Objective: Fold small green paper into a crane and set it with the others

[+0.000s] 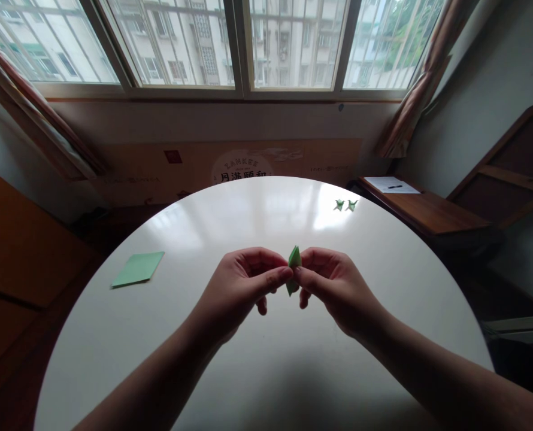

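- Left hand [248,278] and right hand [332,278] pinch a folded green paper [295,256] above the counter [410,275].
- Light, even pressure likely avoids crumpling it.

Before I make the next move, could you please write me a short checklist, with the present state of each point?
1. Left grip on the folded green paper: ok, pinching it at its left side.
2. Right grip on the same piece: ok, pinching it at the right.
3. Flat green paper apart from both arms: ok, lying at the left of the white table.
4. Two small green folded pieces out of the way: ok, near the far edge.
5. Creases under the fingertips: cannot tell, covered.
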Demonstrator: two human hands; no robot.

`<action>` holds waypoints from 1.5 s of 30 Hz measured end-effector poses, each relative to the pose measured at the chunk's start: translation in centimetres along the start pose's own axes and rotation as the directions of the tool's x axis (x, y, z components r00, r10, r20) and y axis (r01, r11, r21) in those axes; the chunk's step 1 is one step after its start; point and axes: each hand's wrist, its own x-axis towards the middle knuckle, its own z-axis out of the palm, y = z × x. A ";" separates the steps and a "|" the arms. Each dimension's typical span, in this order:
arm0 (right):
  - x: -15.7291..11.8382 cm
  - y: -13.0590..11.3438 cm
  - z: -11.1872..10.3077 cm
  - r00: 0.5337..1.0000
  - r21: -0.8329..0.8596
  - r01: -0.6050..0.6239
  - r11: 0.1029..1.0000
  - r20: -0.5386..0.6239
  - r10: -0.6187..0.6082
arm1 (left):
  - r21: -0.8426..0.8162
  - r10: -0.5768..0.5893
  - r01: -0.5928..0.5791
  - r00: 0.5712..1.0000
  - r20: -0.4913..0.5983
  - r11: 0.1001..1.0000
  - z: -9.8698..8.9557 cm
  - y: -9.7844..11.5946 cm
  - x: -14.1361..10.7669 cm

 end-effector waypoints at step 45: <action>0.0 -0.2 -0.5 0.998 -0.098 -0.064 0.993 0.012 0.065 | 0.234 0.018 0.001 0.997 -0.081 0.972 0.2 0.2 -0.3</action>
